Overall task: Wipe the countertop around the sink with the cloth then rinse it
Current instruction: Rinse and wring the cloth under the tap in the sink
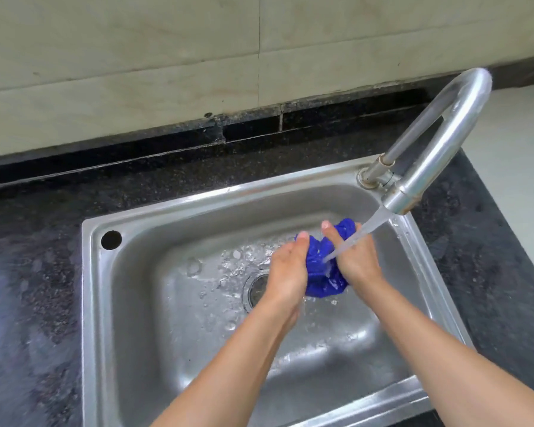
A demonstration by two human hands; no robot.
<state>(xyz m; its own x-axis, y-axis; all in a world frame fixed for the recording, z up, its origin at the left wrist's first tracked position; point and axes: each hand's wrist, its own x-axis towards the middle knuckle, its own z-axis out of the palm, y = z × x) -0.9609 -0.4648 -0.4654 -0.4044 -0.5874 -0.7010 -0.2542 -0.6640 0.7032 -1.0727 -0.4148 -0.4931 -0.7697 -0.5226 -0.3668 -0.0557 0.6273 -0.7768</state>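
Observation:
A bunched blue cloth (322, 275) is held over the steel sink (179, 208), above the drain (256, 291). My left hand (287, 269) grips its left side with the thumb on top. My right hand (355, 257) grips its right side. Water runs from the curved steel tap (438, 140) in a slanted stream (352, 238) that lands on the cloth between my two hands. Splashes and droplets lie on the basin floor around the drain.
Black speckled countertop (34, 272) surrounds the sink on the left, back and right, with a wet sheen on the left. A beige tiled wall (136, 57) stands behind. A round hole (111, 240) sits in the sink's left rim corner.

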